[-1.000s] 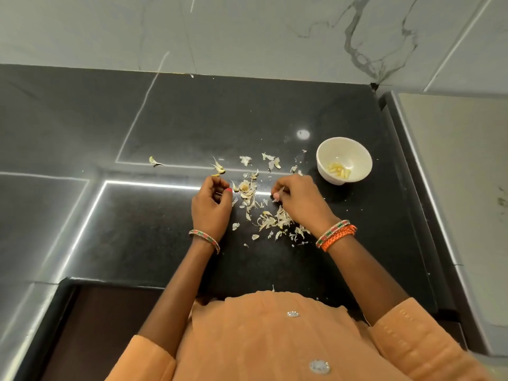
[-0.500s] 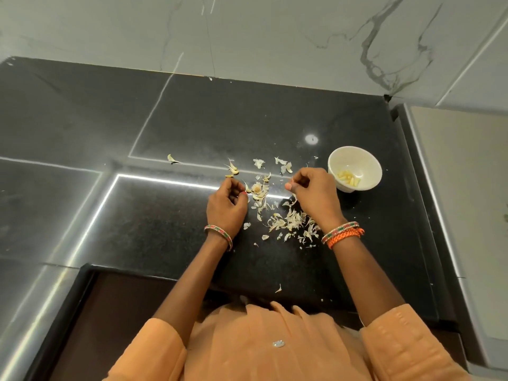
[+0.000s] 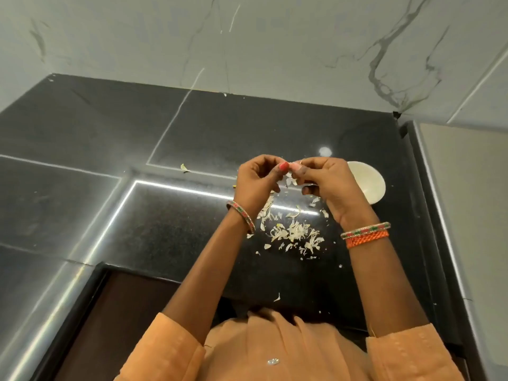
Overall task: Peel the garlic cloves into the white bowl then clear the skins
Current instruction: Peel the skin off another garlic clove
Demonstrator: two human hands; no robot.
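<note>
Black polished counter (image 3: 192,127) meets a grey-veined marble wall (image 3: 275,37) at twelve o'clock. Left hand (image 3: 257,182) and right hand (image 3: 327,182) pinch a garlic clove (image 3: 293,166) together; skins (image 3: 295,232) lie below at six, white bowl (image 3: 368,185) at three.

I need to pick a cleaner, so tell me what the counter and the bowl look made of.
Counter: looks like polished black granite or similar stone, speckled and mirroring the light strips. Bowl: plain white, smooth and slightly glossy, likely ceramic, though plastic cannot be ruled out.
</note>
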